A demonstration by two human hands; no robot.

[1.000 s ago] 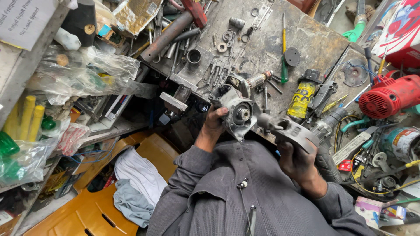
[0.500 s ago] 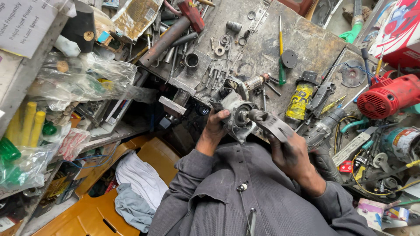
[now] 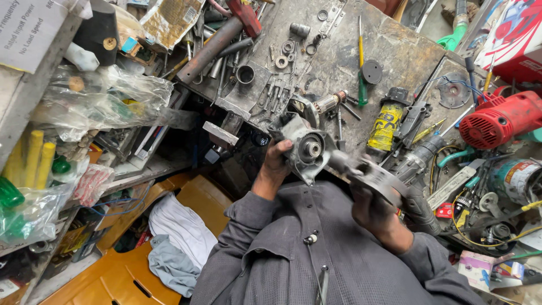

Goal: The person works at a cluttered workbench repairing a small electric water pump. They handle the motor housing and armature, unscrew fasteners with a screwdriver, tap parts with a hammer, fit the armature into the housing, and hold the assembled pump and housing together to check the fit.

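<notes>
Fingers of the left hand (image 3: 275,165) curl around the near side of a grey metal gear housing (image 3: 303,148), thumb tip pressed on its upper edge, so the casting sits clamped in the grip with its round bearing face turned up toward the camera. Just right of those fingers, the right hand (image 3: 377,210) closes around a second grey metal part (image 3: 370,178), blurred, which meets the housing at its right edge; its fingers wrap underneath and I cannot tell exactly how they lie. Beyond the left fingertips, on the scarred workbench (image 3: 395,51), lies a small copper-wound armature (image 3: 329,102). Farther right of the right hand stand a yellow spray can (image 3: 385,125) and a red power tool (image 3: 499,117).
</notes>
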